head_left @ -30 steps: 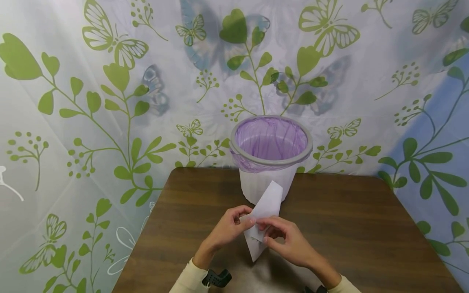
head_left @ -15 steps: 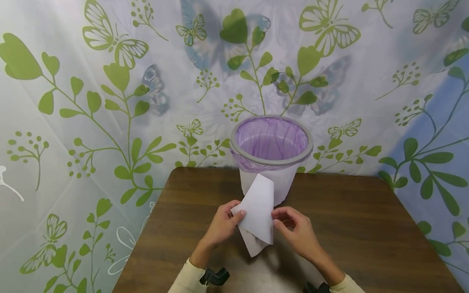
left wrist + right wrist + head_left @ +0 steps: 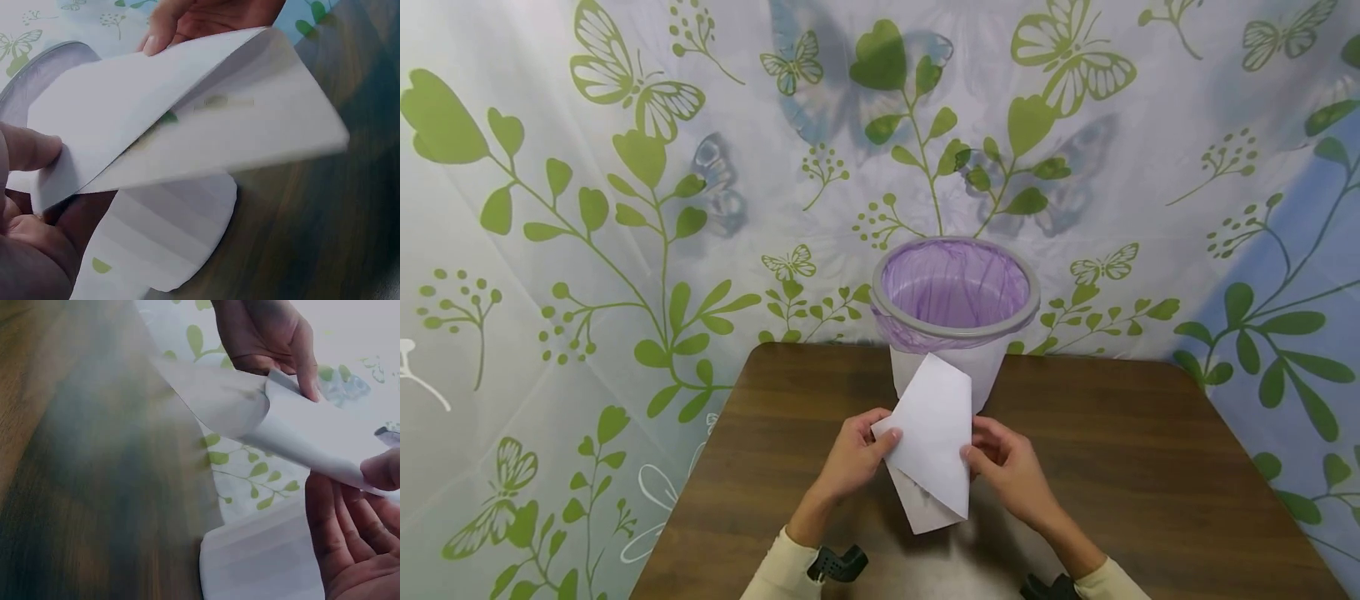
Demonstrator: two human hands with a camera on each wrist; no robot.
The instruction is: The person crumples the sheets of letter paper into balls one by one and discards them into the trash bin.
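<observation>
Butterfly-patterned cloth is hung behind the counter, above which folded white paper is pinched by the left hand at nine o'clock and the right hand at three; its long axis is pointed from six to twelve, toward the bin.

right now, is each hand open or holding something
Left hand: holding the folded white paper sheet by one side.
Right hand: holding the same sheet's opposite side.
</observation>
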